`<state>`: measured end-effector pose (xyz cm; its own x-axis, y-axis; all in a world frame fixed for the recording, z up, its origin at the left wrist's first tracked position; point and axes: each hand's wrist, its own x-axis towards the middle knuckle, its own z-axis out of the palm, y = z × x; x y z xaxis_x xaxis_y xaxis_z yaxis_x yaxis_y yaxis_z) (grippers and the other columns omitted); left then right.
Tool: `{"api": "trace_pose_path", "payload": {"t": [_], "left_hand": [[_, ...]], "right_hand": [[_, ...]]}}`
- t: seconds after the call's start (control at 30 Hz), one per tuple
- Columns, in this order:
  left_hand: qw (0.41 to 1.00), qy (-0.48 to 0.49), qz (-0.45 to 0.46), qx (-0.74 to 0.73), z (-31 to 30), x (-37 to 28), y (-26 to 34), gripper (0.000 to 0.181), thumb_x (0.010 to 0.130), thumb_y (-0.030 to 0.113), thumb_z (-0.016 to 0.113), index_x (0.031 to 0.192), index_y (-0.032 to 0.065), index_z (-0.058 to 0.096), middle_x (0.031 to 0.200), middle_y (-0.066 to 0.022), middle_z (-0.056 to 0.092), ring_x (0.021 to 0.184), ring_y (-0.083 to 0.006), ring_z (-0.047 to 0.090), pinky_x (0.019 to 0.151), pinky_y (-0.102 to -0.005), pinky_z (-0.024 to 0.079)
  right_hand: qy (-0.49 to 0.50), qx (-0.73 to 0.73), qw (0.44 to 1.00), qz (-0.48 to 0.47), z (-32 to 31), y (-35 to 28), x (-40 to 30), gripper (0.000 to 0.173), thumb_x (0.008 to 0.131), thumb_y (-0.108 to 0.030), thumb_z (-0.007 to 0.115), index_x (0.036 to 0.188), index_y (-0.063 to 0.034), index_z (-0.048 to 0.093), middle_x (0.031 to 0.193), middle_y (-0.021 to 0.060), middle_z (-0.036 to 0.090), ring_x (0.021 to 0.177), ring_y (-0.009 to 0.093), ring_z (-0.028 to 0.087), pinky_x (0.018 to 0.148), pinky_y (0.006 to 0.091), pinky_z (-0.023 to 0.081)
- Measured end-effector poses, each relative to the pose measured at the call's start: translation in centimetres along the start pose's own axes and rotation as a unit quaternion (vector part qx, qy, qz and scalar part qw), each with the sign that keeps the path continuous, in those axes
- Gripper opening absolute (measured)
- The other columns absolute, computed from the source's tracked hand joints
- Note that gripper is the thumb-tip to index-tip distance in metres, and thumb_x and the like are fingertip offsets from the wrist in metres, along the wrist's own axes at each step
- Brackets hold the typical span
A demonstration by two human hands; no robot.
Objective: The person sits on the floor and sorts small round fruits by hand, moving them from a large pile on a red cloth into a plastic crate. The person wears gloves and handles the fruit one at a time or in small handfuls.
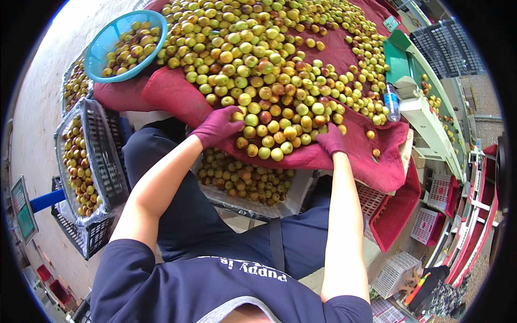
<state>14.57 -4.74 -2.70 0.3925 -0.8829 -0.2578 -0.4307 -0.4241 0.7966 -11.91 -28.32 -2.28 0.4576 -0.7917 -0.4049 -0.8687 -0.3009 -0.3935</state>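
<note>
A large heap of green and reddish-brown jujubes spreads over a red cloth in front of me. My left hand, in a purple glove, rests at the heap's near left edge. One jujube sits between its thumb and fingers; whether it is gripped is unclear. At the near right edge, my right hand, gloved alike, touches the jujubes with its fingertips partly hidden. Between both hands lies a loose group of jujubes. Below the cloth's edge, a lined crate between my legs holds more jujubes.
A blue plastic basket of jujubes stands at the upper left. Beside my left leg is a black crate with jujubes. A plastic bottle stands at right, near a green-and-white sorting machine. Below it is a red crate.
</note>
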Motion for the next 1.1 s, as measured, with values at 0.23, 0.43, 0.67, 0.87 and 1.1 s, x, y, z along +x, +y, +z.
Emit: {"api": "trace_pose_path", "payload": {"t": [0.23,0.43,0.67,0.87,1.1], "left_hand": [[0.921,-0.160,-0.204,-0.291,0.0,-1.0,3.9,0.040,0.088,0.020,0.061,0.124,0.0083,0.050,0.116,-0.0129,0.053,0.097,-0.0276,0.060,0.066,-0.0418,0.061],[0.904,-0.230,-0.094,-0.348,1.9,-2.0,-1.9,0.051,0.087,0.016,0.061,0.135,0.0070,0.045,0.124,-0.0062,0.055,0.111,-0.0159,0.052,0.087,-0.0364,0.051],[0.938,-0.196,-0.111,-0.265,0.7,-1.8,2.3,0.052,0.083,0.025,0.062,0.128,0.0023,0.047,0.115,-0.0149,0.058,0.095,-0.0278,0.060,0.061,-0.0441,0.056],[0.967,-0.157,0.076,-0.187,0.7,-1.6,-2.3,0.035,0.081,0.011,0.067,0.114,0.0017,0.057,0.118,-0.0138,0.055,0.101,-0.0287,0.058,0.084,-0.0406,0.052],[0.803,-0.116,-0.212,-0.544,0.4,-1.3,1.0,0.039,0.097,0.024,0.048,0.134,0.0169,0.037,0.127,-0.0083,0.051,0.108,-0.0316,0.056,0.080,-0.0501,0.052]], "right_hand": [[0.014,0.138,0.986,-0.093,3.7,-5.4,-5.4,0.074,0.067,-0.018,0.066,0.132,0.0014,0.036,0.110,0.0305,0.058,0.104,0.043,0.058,0.091,0.0445,0.046],[-0.050,0.238,0.946,-0.213,7.0,-6.9,-10.4,0.070,0.074,-0.017,0.063,0.137,0.0018,0.037,0.126,0.0292,0.052,0.119,0.038,0.050,0.098,0.0394,0.041],[0.112,0.388,0.898,-0.174,7.3,1.2,-3.1,0.068,0.071,-0.008,0.066,0.135,0.0020,0.043,0.134,0.0137,0.049,0.127,0.027,0.044,0.108,0.0384,0.033],[0.143,0.133,0.931,-0.308,7.9,-6.3,-4.5,0.059,0.068,-0.014,0.064,0.125,-0.0055,0.052,0.123,0.0199,0.053,0.118,0.036,0.046,0.102,0.0450,0.035],[0.008,0.295,0.939,-0.175,5.9,-3.9,-9.4,0.063,0.073,0.000,0.058,0.134,-0.0061,0.048,0.117,0.0069,0.059,0.104,0.015,0.055,0.088,0.0264,0.046]]}}
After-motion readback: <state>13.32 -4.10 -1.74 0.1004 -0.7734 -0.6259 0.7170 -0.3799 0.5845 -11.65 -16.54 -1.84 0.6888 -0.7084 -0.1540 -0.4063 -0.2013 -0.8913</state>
